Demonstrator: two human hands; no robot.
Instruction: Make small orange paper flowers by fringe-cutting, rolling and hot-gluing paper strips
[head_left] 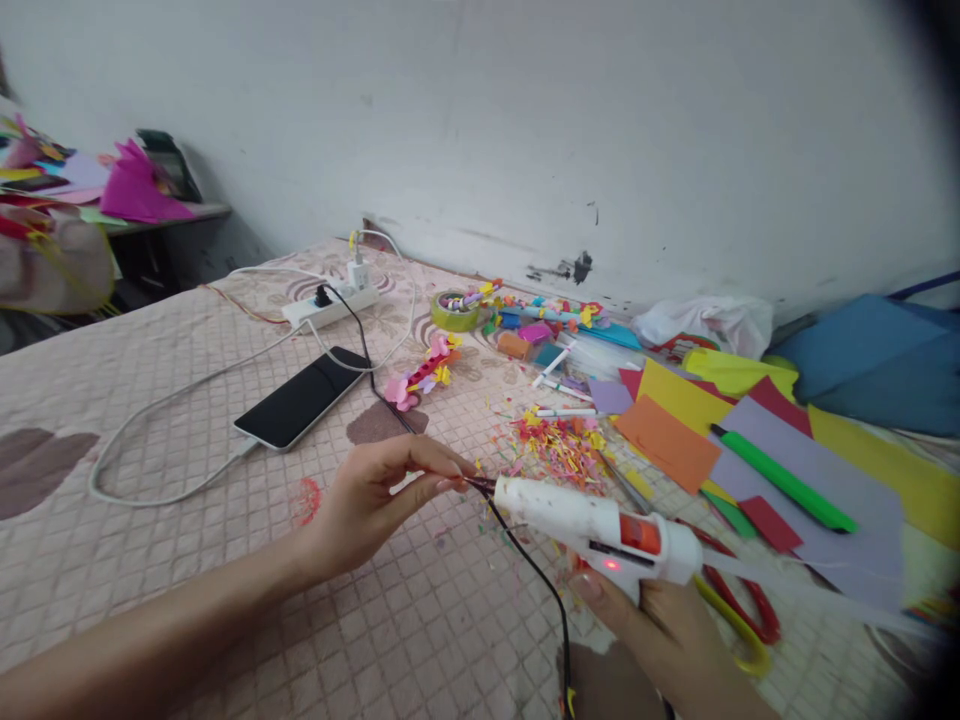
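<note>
My right hand (667, 630) is wrapped round the grip of a white hot glue gun (559, 510), its red light lit and its nozzle pointing left. A clear glue stick (817, 600) sticks out of its back end. Right at the nozzle tip, the thumb and fingers of my left hand (382, 490) are pinched together; what lies between them is too small to make out. A black cord (536, 570) passes beneath the nozzle. Beyond the hands are a heap of colourful paper scraps (559, 445) and a strip decorated with paper flowers (424, 375).
A phone (300, 400) on a white cable lies left, near a power strip (330, 308). To the right are coloured paper sheets (667, 440), a green cutter (787, 480) and red-and-yellow-handled scissors (739, 625). Tape (454, 318) sits near the wall.
</note>
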